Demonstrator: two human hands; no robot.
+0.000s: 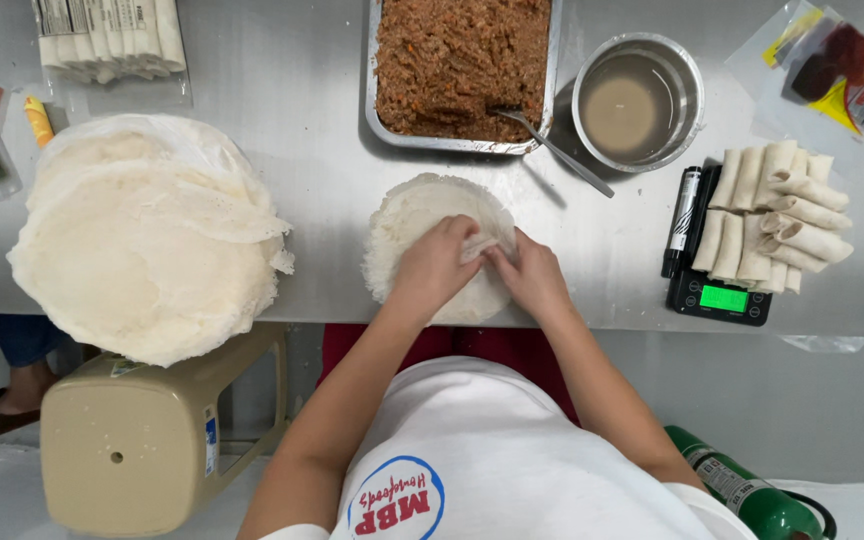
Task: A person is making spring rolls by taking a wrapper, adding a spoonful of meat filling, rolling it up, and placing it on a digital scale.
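Observation:
A round white wrapper (422,205) lies on the steel table (292,90) right in front of me. My left hand (435,268) and my right hand (530,278) both rest on its near half. Their fingertips meet at the middle and pinch a fold of the wrapper over something hidden beneath. Beyond the wrapper stands a metal tray of brown minced filling (452,55) with a spoon (557,150) leaning out of it to the right.
A big stack of wrappers (147,235) overhangs the table's left edge above a beige plastic stool (142,440). A steel bowl of cloudy liquid (637,100) is at the back right. Finished rolls (777,215) sit on a black scale (717,295). A green bottle (742,490) lies on the floor.

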